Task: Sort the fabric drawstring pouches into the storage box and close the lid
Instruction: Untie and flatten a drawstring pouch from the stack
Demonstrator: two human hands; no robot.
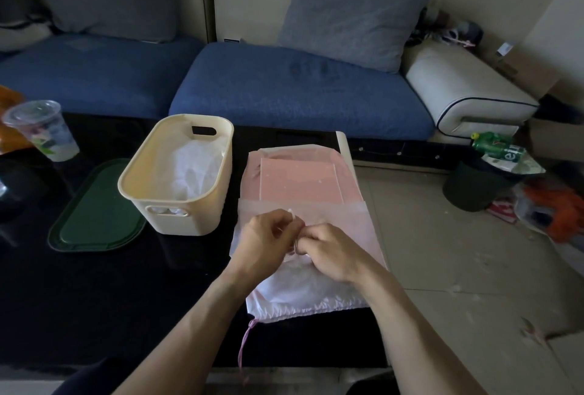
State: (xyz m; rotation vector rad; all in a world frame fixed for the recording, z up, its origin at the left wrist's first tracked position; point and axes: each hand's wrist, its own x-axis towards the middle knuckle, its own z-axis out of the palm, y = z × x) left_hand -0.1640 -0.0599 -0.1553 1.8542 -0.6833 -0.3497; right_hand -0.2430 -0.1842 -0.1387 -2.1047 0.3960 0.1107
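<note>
A cream storage box [148, 173] stands open on the black table, with white fabric [196, 170] inside it. Its dark green lid [94, 208] lies flat to the left of the box. To the right of the box lies a stack of pink and white drawstring pouches [300, 186]. A white pouch [303, 296] lies nearest me, its pink cord [245, 347] trailing over the table's front edge. My left hand [265, 239] and my right hand [328, 252] meet above this pouch, both pinching its cord or fabric between them.
A plastic cup with a lid [41, 129] stands at the table's far left. A blue sofa [284, 84] with grey cushions runs behind the table. On the floor to the right are a dark bin [474, 186] and litter.
</note>
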